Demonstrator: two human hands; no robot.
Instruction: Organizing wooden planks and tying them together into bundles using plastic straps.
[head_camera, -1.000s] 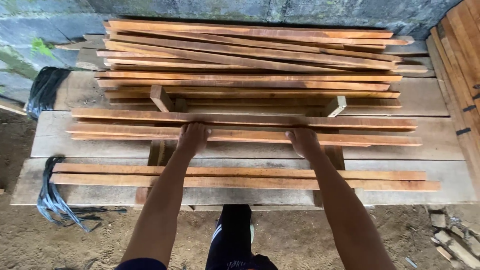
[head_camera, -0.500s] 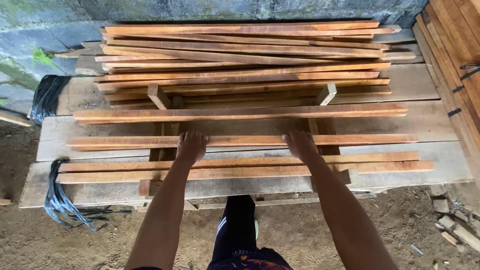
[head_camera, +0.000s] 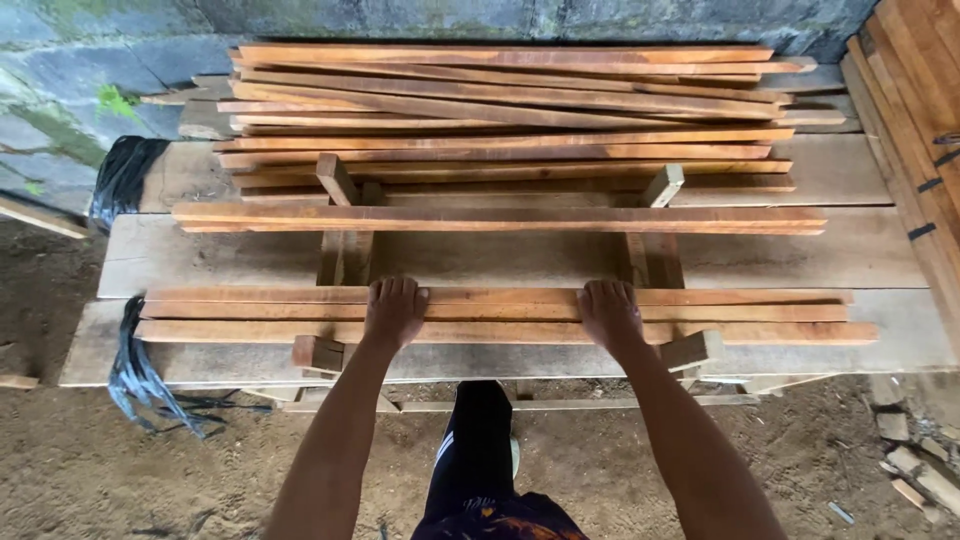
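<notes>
Wooden slats (head_camera: 500, 312), three counted, lying side by side along near edge of plank counter (head_camera: 900, 340). Slats being pressed flat by left hand (head_camera: 394, 312) and right hand (head_camera: 608, 314); both hands spread open, palms down, nothing gripped. Step judged: slats being aligned or slid as group. Next move judged to require even pressure from both hands. One separate slat (head_camera: 500, 218) lying mid-counter; stack (head_camera: 500, 110) at rear, count unclear.

Rough outdoor woodworking yard: stacked sawn timber strips (head_camera: 500, 100) on plank tabletop (head_camera: 250, 255), mossy block wall (head_camera: 90, 60), dirt floor (head_camera: 120, 470), wood offcuts (head_camera: 915, 470).
</notes>
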